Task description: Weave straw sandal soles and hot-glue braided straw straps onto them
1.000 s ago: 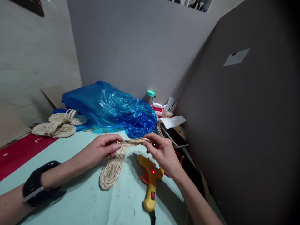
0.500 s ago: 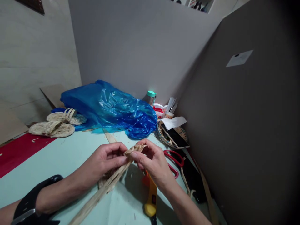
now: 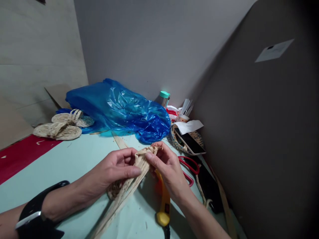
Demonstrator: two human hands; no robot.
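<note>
A pale dried fibre strip (image 3: 124,195) runs from the bottom edge up to a folded, twisted end between both hands. My left hand (image 3: 116,171) pinches it from the left, thumb lying on top. Against the folded end, my right hand (image 3: 163,162) presses its thumb, with the index finger behind. Below my left hand lies a coiled woven piece (image 3: 114,190), partly hidden. A yellow-handled tool (image 3: 163,207) rests on the table under my right hand.
A blue plastic bag (image 3: 119,109) lies at the back, woven sandals (image 3: 64,129) to its left. On the right are a basket (image 3: 174,141) with a phone (image 3: 190,142), red-handled scissors (image 3: 190,166) and a black object (image 3: 210,191). A bottle (image 3: 163,99) stands behind.
The folded end of the strip has opened out wider between my hands and shows more of its flat side. The camera view has shifted slightly.
</note>
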